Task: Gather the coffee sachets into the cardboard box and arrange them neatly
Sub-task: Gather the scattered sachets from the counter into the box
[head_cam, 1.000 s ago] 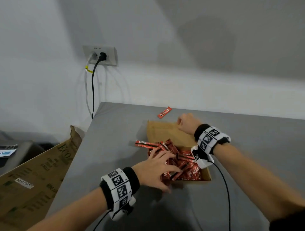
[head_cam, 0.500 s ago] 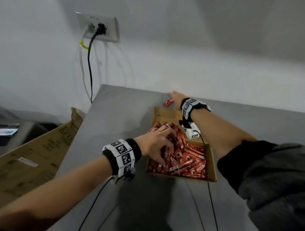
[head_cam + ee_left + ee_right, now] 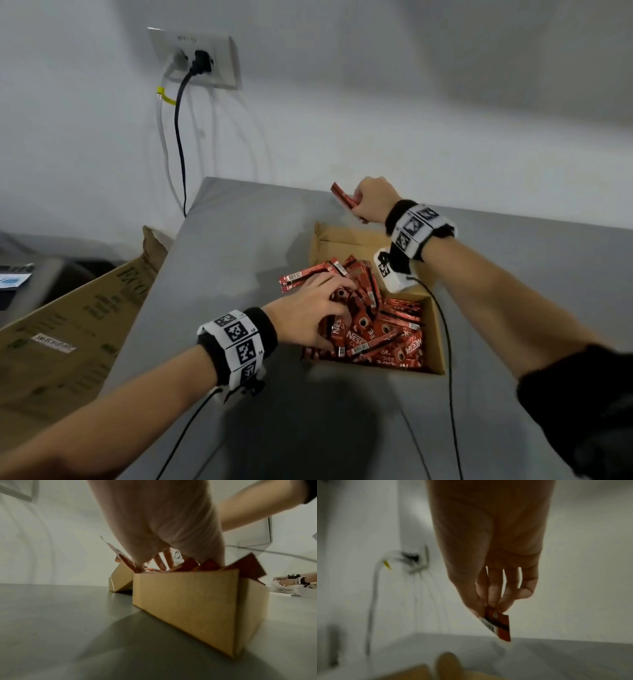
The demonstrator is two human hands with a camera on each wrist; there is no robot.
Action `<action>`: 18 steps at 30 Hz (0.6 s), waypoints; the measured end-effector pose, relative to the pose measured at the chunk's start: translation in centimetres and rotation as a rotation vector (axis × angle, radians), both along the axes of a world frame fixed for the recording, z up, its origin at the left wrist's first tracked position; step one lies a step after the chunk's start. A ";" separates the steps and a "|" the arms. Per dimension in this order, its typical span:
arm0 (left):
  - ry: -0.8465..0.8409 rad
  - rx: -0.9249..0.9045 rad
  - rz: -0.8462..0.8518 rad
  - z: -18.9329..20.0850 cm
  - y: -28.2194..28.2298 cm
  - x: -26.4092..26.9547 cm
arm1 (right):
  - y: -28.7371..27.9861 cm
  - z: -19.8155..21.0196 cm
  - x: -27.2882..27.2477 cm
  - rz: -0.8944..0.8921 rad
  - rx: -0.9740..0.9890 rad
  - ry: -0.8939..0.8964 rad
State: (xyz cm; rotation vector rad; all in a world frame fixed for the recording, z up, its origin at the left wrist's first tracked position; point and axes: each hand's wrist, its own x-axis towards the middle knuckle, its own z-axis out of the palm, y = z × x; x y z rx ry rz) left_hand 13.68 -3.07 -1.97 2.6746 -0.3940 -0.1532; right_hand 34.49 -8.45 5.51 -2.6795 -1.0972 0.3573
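Note:
An open cardboard box [image 3: 436, 346] sits on the grey table [image 3: 239, 260] with a loose heap of red coffee sachets [image 3: 380, 332] inside. Two sachets [image 3: 298, 277] poke out over its left wall. My left hand [image 3: 329, 305] rests on the heap near that wall, fingers spread and fairly straight. In the left wrist view its fingers [image 3: 161, 561] reach down among the sachets above the box [image 3: 188, 601]. My right hand [image 3: 368, 204] is lifted beyond the box's far end and pinches one red sachet [image 3: 343, 194], which hangs from the fingertips [image 3: 498, 623].
A large printed carton [image 3: 68, 335] stands off the table's left edge. A wall socket [image 3: 197, 58] with cables hangs behind. Wrist-camera cords trail over the near table [image 3: 448, 394]. Another person's hand [image 3: 288, 580] shows far right in the left wrist view.
My right hand reached past the box to the lone sachet on the table, took hold of it and lifted it. My left hand stayed on the heap.

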 end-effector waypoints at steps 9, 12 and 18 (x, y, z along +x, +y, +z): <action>-0.038 0.015 0.051 -0.6 0.5 -3.1 | -8.2 -1.9 -11.8 -0.054 0.133 0.236; -0.087 0.038 0.053 -0.5 0.8 -4.2 | -9.9 -2.7 -13.8 -0.056 0.121 0.298; -0.149 0.073 0.049 0.5 0.8 -5.5 | -10.2 -3.1 -16.1 -0.047 0.169 0.305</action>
